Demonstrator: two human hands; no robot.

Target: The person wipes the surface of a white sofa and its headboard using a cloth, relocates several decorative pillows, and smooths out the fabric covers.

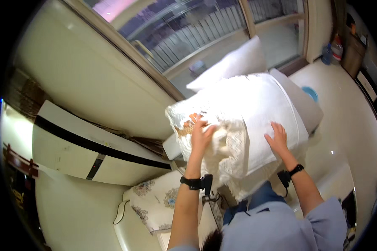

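Pressing down, the left hand (202, 133) grabs the lacy white cover (238, 125) on the chair while the right hand (277, 139) lies flat, fingers spread, keeping it smooth

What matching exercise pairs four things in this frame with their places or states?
Things:
1. left hand
2. right hand
3. plain white pillow
4. round blue dish

Places or states:
a. on the pale floor by the seat
b. flat on the smooth white cover
c. propped near the window
d. on the crumpled white lace cloth

Pairs: 1-d, 2-b, 3-c, 4-a
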